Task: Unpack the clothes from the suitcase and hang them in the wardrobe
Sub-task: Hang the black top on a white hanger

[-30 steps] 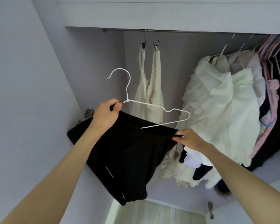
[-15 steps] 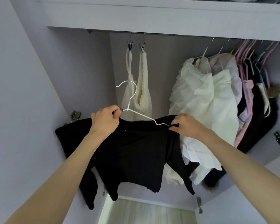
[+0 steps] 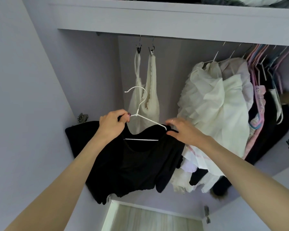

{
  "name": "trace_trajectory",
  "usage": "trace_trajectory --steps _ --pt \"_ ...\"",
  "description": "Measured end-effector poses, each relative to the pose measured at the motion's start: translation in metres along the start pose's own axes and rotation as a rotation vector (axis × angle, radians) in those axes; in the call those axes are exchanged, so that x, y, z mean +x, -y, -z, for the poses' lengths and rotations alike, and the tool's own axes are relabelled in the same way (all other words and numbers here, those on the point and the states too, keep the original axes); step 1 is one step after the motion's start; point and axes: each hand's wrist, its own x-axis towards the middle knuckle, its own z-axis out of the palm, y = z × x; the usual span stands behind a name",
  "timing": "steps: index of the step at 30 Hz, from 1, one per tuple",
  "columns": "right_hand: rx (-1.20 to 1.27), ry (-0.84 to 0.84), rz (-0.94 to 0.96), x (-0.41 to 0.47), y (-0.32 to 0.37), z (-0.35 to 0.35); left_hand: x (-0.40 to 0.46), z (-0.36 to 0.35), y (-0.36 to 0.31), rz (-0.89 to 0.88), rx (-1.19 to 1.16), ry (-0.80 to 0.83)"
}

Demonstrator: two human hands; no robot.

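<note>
A black top [image 3: 137, 164] hangs on a white wire hanger [image 3: 140, 112] in front of the open wardrobe. My left hand [image 3: 113, 125] grips the hanger's left shoulder together with the black fabric. My right hand [image 3: 182, 130] pinches the top's right shoulder over the hanger's right end. The hanger's hook points up, well below the metal rail [image 3: 173, 38]. The neckline is open and the hanger's bottom bar shows through it.
Two cream strappy garments [image 3: 146, 97] hang from clip hooks at the rail's left. White ruffled clothes [image 3: 215, 110] and pink and dark garments [image 3: 264, 117] crowd the right. A shelf [image 3: 157, 15] runs above the rail. Door hinges [image 3: 82, 117] stick out at left.
My right hand pulled the black top's right shoulder over the hanger's end, so the top now sits on the hanger. The view tilted upward toward the shelf.
</note>
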Motion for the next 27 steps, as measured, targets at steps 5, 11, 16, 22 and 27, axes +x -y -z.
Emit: trace_trajectory --steps 5,11,16,22,27 --pt "0.218 -0.116 -0.112 0.001 0.007 -0.007 0.003 0.006 0.0 -0.029 -0.127 -0.02" --pt "0.265 -0.407 -0.288 -0.009 0.001 0.009 0.004 -0.004 0.039 0.06 0.209 0.008" --pt "0.316 -0.532 -0.47 -0.017 -0.013 0.028 -0.001 -0.01 0.049 0.179 -0.016 -0.127" --pt "0.178 -0.595 -0.56 -0.025 -0.02 0.041 0.003 -0.015 0.042 0.341 -0.333 -0.044" --pt "-0.167 -0.632 -0.499 -0.031 -0.039 0.043 0.008 -0.011 0.048 0.287 -0.057 -0.218"
